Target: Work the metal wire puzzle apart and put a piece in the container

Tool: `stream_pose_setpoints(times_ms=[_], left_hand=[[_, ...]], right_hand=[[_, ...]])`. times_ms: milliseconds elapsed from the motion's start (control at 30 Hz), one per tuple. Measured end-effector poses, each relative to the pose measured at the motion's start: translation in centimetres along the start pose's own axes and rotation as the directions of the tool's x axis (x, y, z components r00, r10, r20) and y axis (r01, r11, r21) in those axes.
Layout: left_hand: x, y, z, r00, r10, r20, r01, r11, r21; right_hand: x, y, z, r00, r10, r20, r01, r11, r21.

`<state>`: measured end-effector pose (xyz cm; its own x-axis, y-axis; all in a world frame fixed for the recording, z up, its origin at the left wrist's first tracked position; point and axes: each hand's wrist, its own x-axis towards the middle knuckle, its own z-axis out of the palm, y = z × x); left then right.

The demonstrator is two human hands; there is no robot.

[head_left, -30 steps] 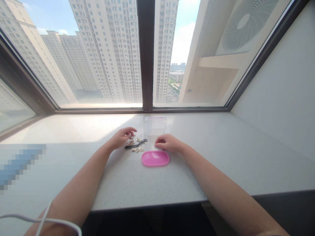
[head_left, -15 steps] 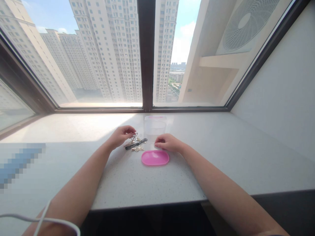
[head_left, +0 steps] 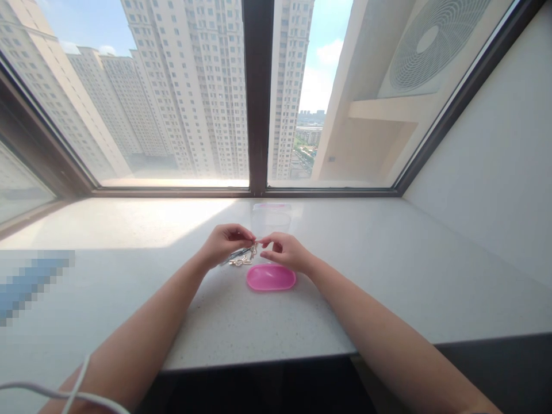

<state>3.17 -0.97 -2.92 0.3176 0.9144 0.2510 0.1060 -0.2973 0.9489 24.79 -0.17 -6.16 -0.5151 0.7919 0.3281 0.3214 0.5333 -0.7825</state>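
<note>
My left hand [head_left: 228, 242] is closed in a pinch above a small heap. What its fingertips hold is too small to make out. A gold-coloured clip [head_left: 253, 250] shows just below those fingertips. My right hand [head_left: 285, 250] faces it from the right, thumb and forefinger apart, the forefinger's tip close to the left fingertips. More gold-coloured metal clips [head_left: 240, 261] lie in front of the left hand. A dark, slim clip [head_left: 238, 253] is partly hidden under that hand. Just in front of my right hand lies a shallow pink oval lid or tray [head_left: 271, 278].
Behind my hands a clear plastic box [head_left: 271, 215] stands on the white speckled sill [head_left: 224, 322]. The window frame [head_left: 257, 115] rises at the back. A white cable [head_left: 86, 397] crosses near my left forearm. A blurred blue patch [head_left: 30, 284] lies at far left.
My left hand has moved right, over the heap, and a dark loop at its fingertips no longer shows. My right hand has shifted slightly left, its thumb and forefinger spreading apart.
</note>
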Motion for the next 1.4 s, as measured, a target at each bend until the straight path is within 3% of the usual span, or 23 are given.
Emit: stream_pose_setpoints(times_ms=[167,333,500,633,800,900,1033,1400], left_hand=[[-0.2,0.4,0.8,0.998,0.057,0.013,-0.056,0.996,-0.074],[-0.3,0.6,1.6,0.993,0.118,0.029,-0.115,0.989,-0.096],[-0.1,0.0,1.5,0.995,0.099,0.002,-0.099,0.991,-0.094],[0.0,-0.4,0.6,1.0,0.027,0.007,-0.027,0.998,-0.049],[0.2,-0.9,-0.5,0.997,-0.027,0.072,0.012,0.982,0.19],[0.4,-1.4,-1.2,0.995,-0.007,0.1,-0.034,0.912,0.408],[0.3,-2.0,-2.2,0.984,0.007,0.18,-0.121,0.766,0.631],[-0.2,-0.2,-3.0,0.967,-0.071,0.245,-0.122,0.714,0.689]], right_hand=[[0.1,-0.1,0.5,0.995,0.061,0.078,-0.071,0.987,0.143],[0.0,-0.6,0.6,0.979,0.043,0.199,-0.113,0.928,0.355],[-0.1,-0.6,0.6,0.978,0.044,0.204,-0.136,0.876,0.462],[0.1,0.4,0.5,0.979,0.122,0.16,-0.176,0.908,0.38],[0.2,1.1,0.1,0.99,0.135,0.045,-0.139,0.983,0.116],[0.1,0.8,-0.3,0.995,0.098,-0.024,-0.099,0.994,-0.039],[0.1,0.6,-0.6,0.995,0.094,-0.041,-0.097,0.991,-0.096],[0.0,0.4,-0.8,0.992,0.123,-0.005,-0.123,0.987,-0.102]])
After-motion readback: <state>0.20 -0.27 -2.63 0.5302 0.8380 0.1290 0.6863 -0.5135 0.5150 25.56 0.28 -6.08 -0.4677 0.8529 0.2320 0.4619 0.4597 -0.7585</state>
